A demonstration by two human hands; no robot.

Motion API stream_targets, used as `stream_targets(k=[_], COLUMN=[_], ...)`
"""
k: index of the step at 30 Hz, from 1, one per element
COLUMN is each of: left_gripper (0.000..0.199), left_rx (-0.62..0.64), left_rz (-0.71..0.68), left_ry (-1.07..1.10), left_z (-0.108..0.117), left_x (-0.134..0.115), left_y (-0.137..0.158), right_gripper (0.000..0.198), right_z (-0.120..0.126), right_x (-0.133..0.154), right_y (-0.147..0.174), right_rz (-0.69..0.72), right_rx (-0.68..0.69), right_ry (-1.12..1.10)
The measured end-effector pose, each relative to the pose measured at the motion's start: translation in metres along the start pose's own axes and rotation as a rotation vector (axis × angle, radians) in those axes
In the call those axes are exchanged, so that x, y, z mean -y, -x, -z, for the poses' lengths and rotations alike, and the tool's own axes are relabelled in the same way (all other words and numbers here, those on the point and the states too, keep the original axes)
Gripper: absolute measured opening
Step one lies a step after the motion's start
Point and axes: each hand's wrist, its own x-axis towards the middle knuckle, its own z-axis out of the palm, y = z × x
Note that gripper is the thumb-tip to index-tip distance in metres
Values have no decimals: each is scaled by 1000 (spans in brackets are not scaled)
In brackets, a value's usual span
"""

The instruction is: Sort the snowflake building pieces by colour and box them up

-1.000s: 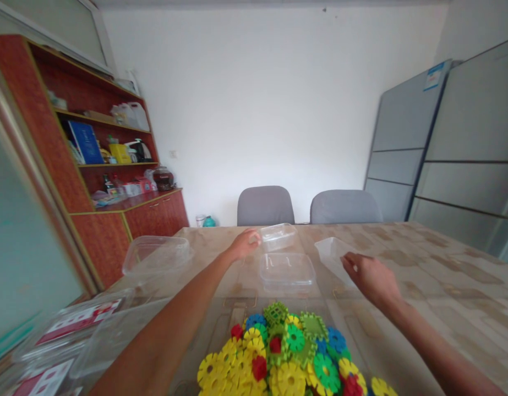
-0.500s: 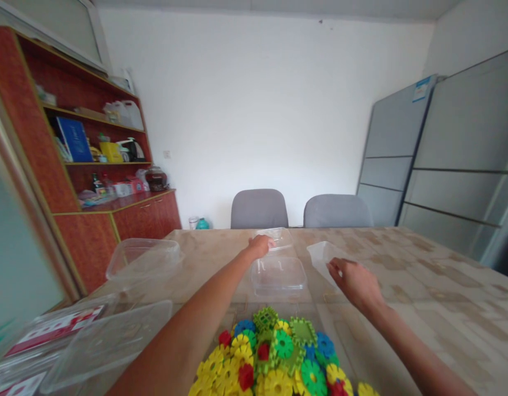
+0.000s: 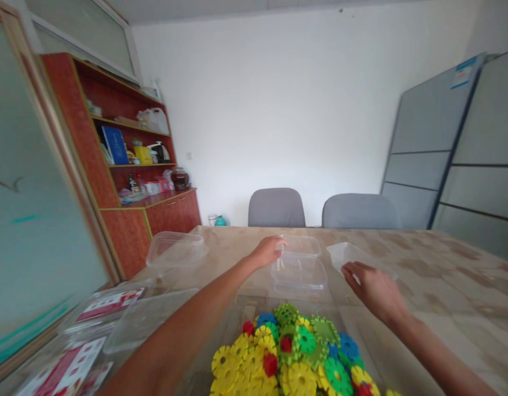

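My left hand (image 3: 270, 251) reaches forward with its fingers closed on the left edge of a clear plastic container (image 3: 301, 245). Just nearer to me, and partly overlapped in view, sits a second clear container (image 3: 300, 274). On the right, my right hand (image 3: 371, 286) has its fingers pinched at the near edge of another clear container (image 3: 341, 253), partly hidden behind that hand. Below and between my arms lies a heap of plastic building pieces (image 3: 299, 352), mostly yellow and green flower-like discs, with some blue discs and red blocks.
At the left stand a clear container (image 3: 175, 250), a clear lid-like sheet (image 3: 150, 319) and clear packages with red-and-white paper (image 3: 111, 302). Two grey chairs (image 3: 276, 208) face the far edge of the patterned table (image 3: 435, 286). A wooden cabinet (image 3: 125, 236) stands behind left.
The view has turned left. My left hand has drawn the far container a little toward me, closer to the second one. My right hand stays by its container.
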Motion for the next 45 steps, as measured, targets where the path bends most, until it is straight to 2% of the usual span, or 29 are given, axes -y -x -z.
stream_targets(k=[3,6,10,13,16,20,25,29,31,33,40,45], left_gripper=[26,36,44,41,31,27,27,29,29,29,30,31], left_rx=[-85,-200,-376,-384,-273,-184,-286,-399,-402,-375,-263,-209], left_rz=[73,255,614,847,977,1039,1122,1141,1103,1047,920,889], left_ry=[-126,-276,-452,-505,-470,-402,-399,-372,-309,-219,42,130], left_z=[28,70,126,151,157,151,158,170,166,152,67,29], left_x=[10,33,80,113,135,145,139,130,124,118,101,102], left_y=[31,70,131,175,207,223,221,207,191,170,87,61], right_gripper=[33,36,30,27,29,29,34,34,33,33,31,31], right_z=[-15,-31,-36,-31,-30,-37,-39,-37,-35,-33,-29,-27], right_x=[9,20,30,29,24,20,20,17,15,14,11,8], right_y=[3,7,9,8,8,9,9,7,6,6,6,5], right_rz=[235,389,430,371,298,314,336,319,307,300,291,275], right_rx=[-25,-7,41,54,48,7,-141,-169,-173,-175,-179,-197], right_ry=[-129,-171,-99,-36,2,2,-54,-86,-99,-112,-152,-158])
